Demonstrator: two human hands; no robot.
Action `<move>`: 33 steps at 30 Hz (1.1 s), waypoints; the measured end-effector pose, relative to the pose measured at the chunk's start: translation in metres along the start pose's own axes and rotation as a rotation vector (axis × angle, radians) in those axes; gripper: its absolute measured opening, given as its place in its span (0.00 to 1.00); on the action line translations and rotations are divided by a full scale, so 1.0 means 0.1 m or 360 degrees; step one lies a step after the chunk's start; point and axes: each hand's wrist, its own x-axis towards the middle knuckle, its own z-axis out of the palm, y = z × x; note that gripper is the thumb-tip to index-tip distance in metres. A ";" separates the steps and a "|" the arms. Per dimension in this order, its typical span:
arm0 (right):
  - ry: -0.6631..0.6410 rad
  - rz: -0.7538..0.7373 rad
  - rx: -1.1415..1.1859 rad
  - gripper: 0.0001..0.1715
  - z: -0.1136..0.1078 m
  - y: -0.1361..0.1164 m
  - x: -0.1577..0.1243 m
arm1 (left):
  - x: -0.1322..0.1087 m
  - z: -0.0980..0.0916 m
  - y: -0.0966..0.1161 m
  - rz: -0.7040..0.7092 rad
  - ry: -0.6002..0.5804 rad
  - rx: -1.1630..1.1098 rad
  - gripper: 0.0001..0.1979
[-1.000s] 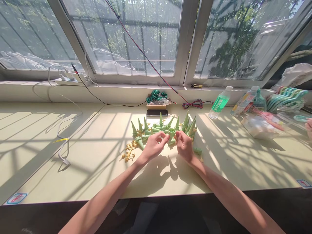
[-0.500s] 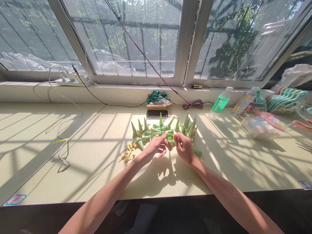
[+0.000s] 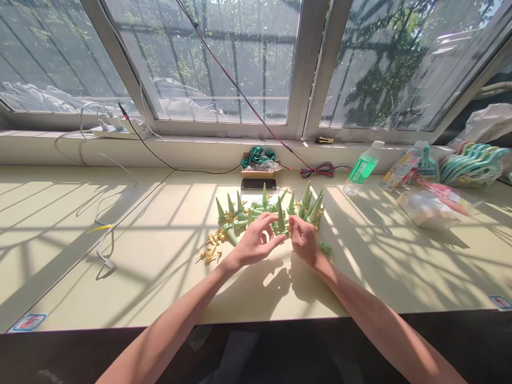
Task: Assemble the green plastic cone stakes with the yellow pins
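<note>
A pale green plastic cone (image 3: 281, 217) stands point-up between my two hands. My left hand (image 3: 258, 240) curves around its lower part, thumb in front near the base and forefinger behind. On the other side, my right hand (image 3: 304, 240) is closed in a pinch against the cone's side; what its fingertips hold, if anything, is hidden. More green cones (image 3: 314, 209) stand behind my hands, among green tubular pieces (image 3: 240, 224) lying down. Small yellow peg-like parts (image 3: 211, 250) are heaped left of my left hand, and one green tube (image 3: 325, 247) lies right of my right hand.
Behind the parts lie a black phone (image 3: 258, 184) and a small box (image 3: 262, 173) with green material. To the right stand a bottle (image 3: 362, 169), a plastic-wrapped white pack (image 3: 430, 205) and bundled hangers (image 3: 472, 165). White cable (image 3: 104, 245) runs along the left.
The green cone has turned from its open end facing me to point-up. My left hand has shifted its grip, its thumb now lower and in front. My right hand stays beside it, closed.
</note>
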 end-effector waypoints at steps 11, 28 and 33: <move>0.0054 -0.0027 -0.0075 0.25 0.00 -0.02 0.02 | 0.00 0.02 -0.05 0.0220 -0.0019 0.0188 0.12; -0.0110 -0.0018 -0.0007 0.21 0.01 -0.03 0.03 | 0.05 0.02 -0.11 -0.0280 0.0128 -0.0332 0.14; -0.0093 -0.0016 -0.0020 0.22 0.00 -0.05 0.03 | 0.05 0.02 -0.13 -0.0327 0.0114 -0.0436 0.16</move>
